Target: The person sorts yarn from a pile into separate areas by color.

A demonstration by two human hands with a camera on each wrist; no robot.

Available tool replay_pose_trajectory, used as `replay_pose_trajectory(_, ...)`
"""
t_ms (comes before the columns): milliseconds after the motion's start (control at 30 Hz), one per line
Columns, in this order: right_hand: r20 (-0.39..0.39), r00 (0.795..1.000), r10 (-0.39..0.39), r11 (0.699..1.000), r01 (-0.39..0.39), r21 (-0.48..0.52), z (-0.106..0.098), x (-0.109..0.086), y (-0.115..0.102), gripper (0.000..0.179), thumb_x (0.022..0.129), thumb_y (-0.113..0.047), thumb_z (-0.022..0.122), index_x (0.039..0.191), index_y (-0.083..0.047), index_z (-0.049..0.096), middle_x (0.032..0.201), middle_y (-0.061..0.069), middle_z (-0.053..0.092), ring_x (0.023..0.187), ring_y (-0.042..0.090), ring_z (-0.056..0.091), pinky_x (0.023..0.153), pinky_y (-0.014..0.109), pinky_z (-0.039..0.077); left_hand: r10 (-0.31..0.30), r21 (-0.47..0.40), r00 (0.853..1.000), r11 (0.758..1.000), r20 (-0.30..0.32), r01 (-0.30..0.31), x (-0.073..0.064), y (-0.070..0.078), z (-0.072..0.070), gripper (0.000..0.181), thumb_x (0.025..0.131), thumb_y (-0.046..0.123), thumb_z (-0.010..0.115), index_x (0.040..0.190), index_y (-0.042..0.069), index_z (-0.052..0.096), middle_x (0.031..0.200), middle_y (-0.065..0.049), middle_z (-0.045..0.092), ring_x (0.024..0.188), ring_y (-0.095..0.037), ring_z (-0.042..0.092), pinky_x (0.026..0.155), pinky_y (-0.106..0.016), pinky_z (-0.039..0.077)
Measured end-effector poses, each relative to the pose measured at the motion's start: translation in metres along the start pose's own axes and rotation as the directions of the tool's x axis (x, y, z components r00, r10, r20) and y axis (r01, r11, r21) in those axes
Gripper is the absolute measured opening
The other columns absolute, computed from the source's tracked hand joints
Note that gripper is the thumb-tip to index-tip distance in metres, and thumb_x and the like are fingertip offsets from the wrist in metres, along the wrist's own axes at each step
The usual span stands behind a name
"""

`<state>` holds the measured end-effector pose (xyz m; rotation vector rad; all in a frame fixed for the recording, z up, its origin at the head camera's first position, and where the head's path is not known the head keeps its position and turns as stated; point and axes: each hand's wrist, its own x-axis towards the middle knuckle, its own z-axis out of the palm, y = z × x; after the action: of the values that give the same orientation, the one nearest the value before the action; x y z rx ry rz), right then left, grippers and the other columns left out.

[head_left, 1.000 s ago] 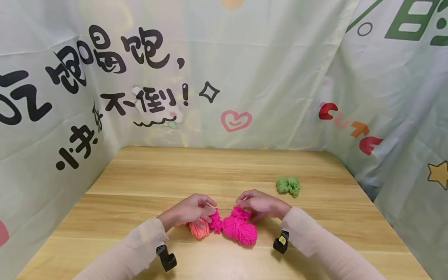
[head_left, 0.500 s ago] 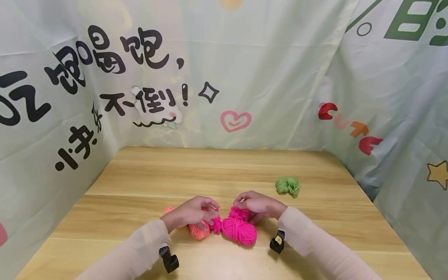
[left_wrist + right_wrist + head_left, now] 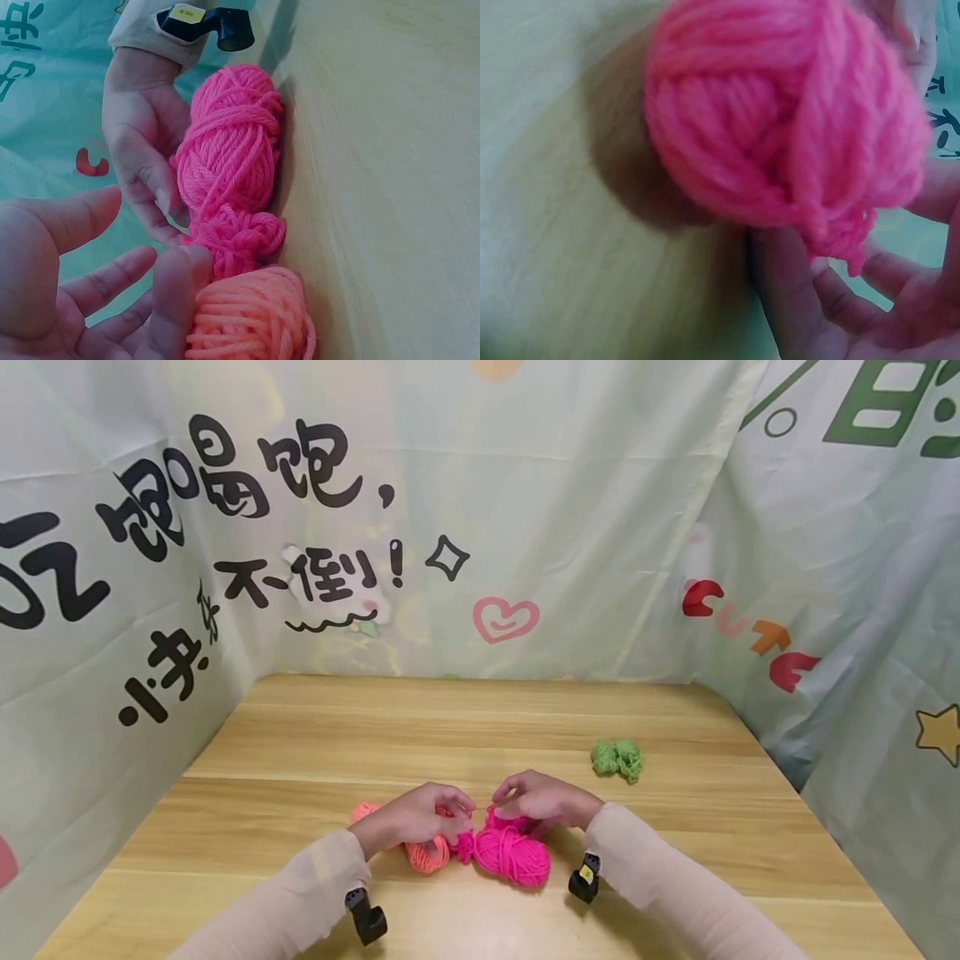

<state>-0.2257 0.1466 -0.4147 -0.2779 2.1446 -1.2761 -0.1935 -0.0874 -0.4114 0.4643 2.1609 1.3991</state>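
Observation:
In the head view my left hand point(image 3: 416, 814) reaches over the orange yarn point(image 3: 427, 857), fingertips by loose loops of pink yarn point(image 3: 462, 847). The left wrist view shows its fingers apart, one beside the orange yarn point(image 3: 251, 315). My right hand point(image 3: 543, 802) is behind the wound pink yarn point(image 3: 517, 857), its fingertips at a smaller pink tangle point(image 3: 506, 820). In the right wrist view, its loosely bent fingers lie under the blurred pink yarn point(image 3: 742, 112), thumb apart. I cannot tell whether the right fingertips touch a strand.
Green yarn point(image 3: 617, 760) lies farther back on the right of the wooden table point(image 3: 337, 727). Printed curtains point(image 3: 585, 527) enclose the table's back and sides. Each sleeve carries a black wrist mount, such as the left mount point(image 3: 365, 917).
Both hands have moved closer together over the pink yarn, the left one rightward and the right one leftward. The wound yarns and the green yarn lie about where they were.

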Motion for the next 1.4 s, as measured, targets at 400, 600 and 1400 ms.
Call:
replay_pose_trajectory(400, -0.005, 0.999, -0.041, 0.998, 0.041, -0.053, 0.0006, 0.0024, 0.0027, 0.028, 0.085, -0.001, 0.071, 0.113, 0.003, 0.066, 0.085, 0.008, 0.065, 0.069, 0.018, 0.059, 0.06, 0.033, 0.054, 0.008, -0.048, 1.0, 0.999, 0.022, -0.006, -0.0002, -0.0037, -0.0031, 0.028, 0.093, 0.012, 0.066, 0.117, -0.002, 0.061, 0.097, -0.007, 0.062, 0.077, -0.024, 0.065, 0.055, -0.036, 0.056)
replay_pose_trajectory(600, -0.031, 0.999, -0.03, 0.999, 0.028, -0.043, -0.0005, 0.004, 0.0005, 0.026, 0.084, 0.003, 0.068, 0.11, 0.004, 0.066, 0.085, 0.01, 0.065, 0.068, 0.019, 0.06, 0.06, 0.032, 0.054, 0.003, -0.05, 1.0, 0.999, 0.023, -0.002, -0.0009, -0.0038, -0.0038, 0.029, 0.093, 0.012, 0.066, 0.118, -0.001, 0.061, 0.098, -0.007, 0.062, 0.078, -0.024, 0.064, 0.056, -0.037, 0.056)
replay_pose_trajectory(1400, -0.035, 0.999, -0.019, 0.99, 0.023, 0.14, -0.0044, 0.0058, -0.0059, 0.016, 0.085, 0.005, 0.059, 0.1, 0.008, 0.059, 0.09, 0.014, 0.061, 0.078, 0.018, 0.06, 0.069, 0.031, 0.056, 0.004, -0.036, 1.0, 0.999, 0.024, -0.003, -0.0021, -0.0034, -0.0048, 0.027, 0.088, 0.007, 0.07, 0.113, 0.0, 0.062, 0.099, -0.006, 0.062, 0.081, -0.023, 0.061, 0.055, -0.036, 0.055)
